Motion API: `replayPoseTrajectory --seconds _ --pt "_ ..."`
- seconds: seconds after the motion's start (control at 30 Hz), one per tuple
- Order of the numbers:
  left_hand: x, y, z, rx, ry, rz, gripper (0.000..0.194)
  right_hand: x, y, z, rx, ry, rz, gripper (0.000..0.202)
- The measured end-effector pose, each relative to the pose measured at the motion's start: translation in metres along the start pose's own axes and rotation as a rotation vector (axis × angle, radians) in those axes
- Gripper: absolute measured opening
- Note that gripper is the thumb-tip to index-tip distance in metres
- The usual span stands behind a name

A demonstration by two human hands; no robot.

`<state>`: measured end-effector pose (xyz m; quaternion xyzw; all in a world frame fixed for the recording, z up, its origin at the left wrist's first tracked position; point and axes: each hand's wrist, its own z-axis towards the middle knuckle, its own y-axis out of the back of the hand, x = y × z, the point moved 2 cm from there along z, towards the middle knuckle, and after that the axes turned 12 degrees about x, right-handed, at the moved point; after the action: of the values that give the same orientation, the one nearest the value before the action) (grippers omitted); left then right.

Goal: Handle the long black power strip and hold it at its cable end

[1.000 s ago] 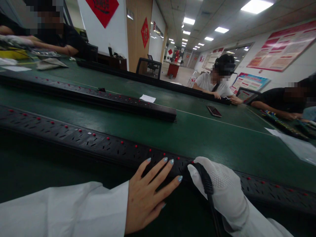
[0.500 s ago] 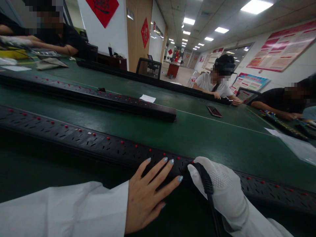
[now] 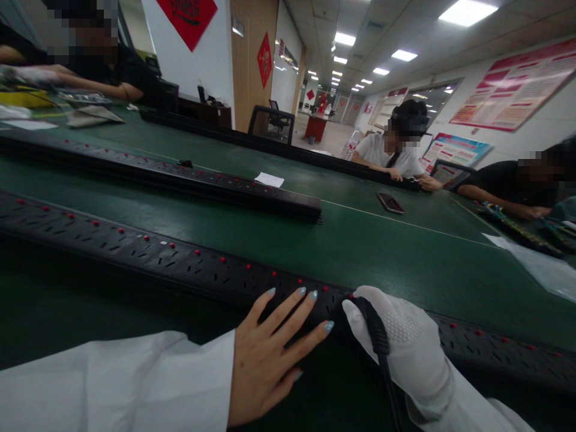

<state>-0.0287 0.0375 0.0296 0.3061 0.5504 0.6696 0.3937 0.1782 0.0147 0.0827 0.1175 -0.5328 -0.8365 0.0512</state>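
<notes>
A long black power strip (image 3: 189, 267) with a row of red dots and many sockets runs across the table before me. My left hand (image 3: 281, 354) is bare and open, its spread fingertips resting on the strip's near side. Just to its right, my right hand (image 3: 400, 342), in a white dotted glove, is closed around a black power plug (image 3: 371, 318). The plug is against the strip's face; its pins are hidden, so how far in it sits I cannot tell. Its cable (image 3: 390, 390) hangs down toward me.
Behind lies a second black power strip (image 3: 211, 186) on the green table (image 3: 355, 252). A white paper slip (image 3: 269, 179), a phone (image 3: 390, 203) and a clear plastic bag (image 3: 535, 267) lie farther out. Several people sit around the table, one (image 3: 396, 150) handling a long black bar.
My hands, the plug and the strip look the same as before. Across the table, a co-worker's hands at the black bar's end have shifted slightly.
</notes>
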Motion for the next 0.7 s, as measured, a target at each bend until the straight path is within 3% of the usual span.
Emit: replayPoseTrajectory --seconds 0.7 --pt "0.0008 -0.0001 -0.0001 0.024 -0.005 -0.011 0.068 -0.0016 -0.0021 -0.0009 0.017 0.006 0.012 0.026"
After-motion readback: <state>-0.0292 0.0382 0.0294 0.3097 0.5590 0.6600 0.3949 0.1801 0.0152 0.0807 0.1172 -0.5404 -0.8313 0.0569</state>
